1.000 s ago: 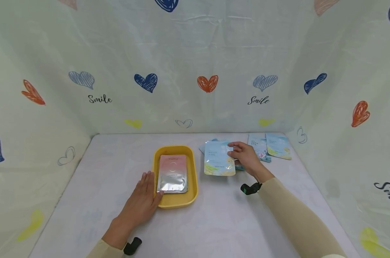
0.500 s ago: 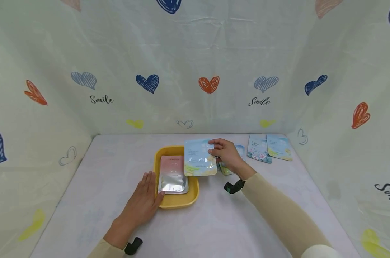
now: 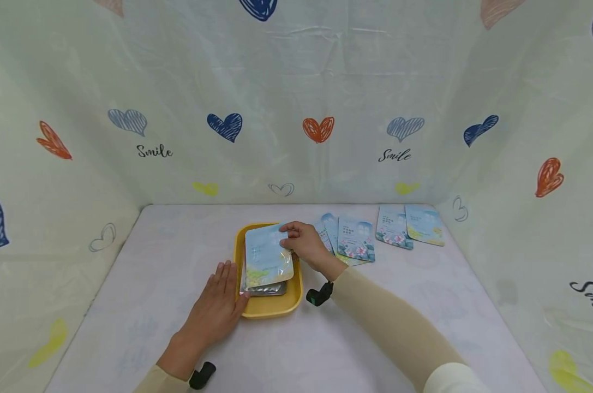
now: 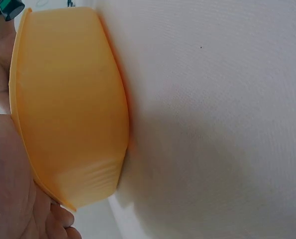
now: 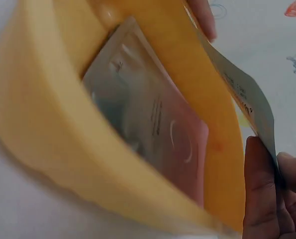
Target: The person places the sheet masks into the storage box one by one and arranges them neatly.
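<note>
My right hand pinches a light-blue sheet mask packet by its right edge, between thumb and fingers. In the right wrist view the packet is seen edge-on, tilted above the yellow tray. Inside the tray lies a pink and silver sachet, mostly covered by the blue packet in the head view. My left hand rests with straight fingers along the tray's left rim. From the left wrist, the tray's outer wall shows with the palm against the rim.
Right of the tray, several blue floral packets lie overlapping on the white table. Farther right are a floral packet and a light-blue packet, partly overlapping. A heart-printed curtain stands behind the table and along its sides.
My right hand has carried the light-blue packet leftward from above the pile to over the tray and the pink sachet. The pile it hid now shows. My left hand stays at the rim.
</note>
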Demonstrator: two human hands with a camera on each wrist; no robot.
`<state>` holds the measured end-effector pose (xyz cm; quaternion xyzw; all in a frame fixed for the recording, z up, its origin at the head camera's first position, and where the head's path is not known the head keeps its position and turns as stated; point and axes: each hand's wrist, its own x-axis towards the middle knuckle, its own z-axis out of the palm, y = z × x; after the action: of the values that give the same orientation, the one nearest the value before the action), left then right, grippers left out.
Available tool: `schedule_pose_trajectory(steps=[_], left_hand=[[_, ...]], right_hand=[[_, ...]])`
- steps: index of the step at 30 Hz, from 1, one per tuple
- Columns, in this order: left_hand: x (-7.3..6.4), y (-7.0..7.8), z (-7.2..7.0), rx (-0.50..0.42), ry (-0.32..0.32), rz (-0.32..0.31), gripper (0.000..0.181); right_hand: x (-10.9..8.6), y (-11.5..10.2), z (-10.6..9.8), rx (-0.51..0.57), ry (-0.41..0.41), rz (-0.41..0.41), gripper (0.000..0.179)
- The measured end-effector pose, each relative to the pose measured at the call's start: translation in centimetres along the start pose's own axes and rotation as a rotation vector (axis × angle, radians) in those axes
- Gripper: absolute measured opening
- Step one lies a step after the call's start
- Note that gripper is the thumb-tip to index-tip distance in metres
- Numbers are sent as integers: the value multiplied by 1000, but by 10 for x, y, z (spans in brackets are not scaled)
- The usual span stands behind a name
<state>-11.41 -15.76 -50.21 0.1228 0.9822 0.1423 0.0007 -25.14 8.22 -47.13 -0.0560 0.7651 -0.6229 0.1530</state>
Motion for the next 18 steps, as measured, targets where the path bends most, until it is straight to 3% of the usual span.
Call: schedule_pose_trajectory(steps=[7, 13, 18], left_hand=[[1, -1, 0, -20, 1, 10, 80], [1, -2, 1, -23, 6, 18, 80], [1, -2, 1, -29, 19, 22, 79]], right_hand=[[3, 0, 22, -112, 40, -4, 24], [4, 2, 33, -275, 80, -38, 21], [2, 0, 37, -397, 68, -70, 23]])
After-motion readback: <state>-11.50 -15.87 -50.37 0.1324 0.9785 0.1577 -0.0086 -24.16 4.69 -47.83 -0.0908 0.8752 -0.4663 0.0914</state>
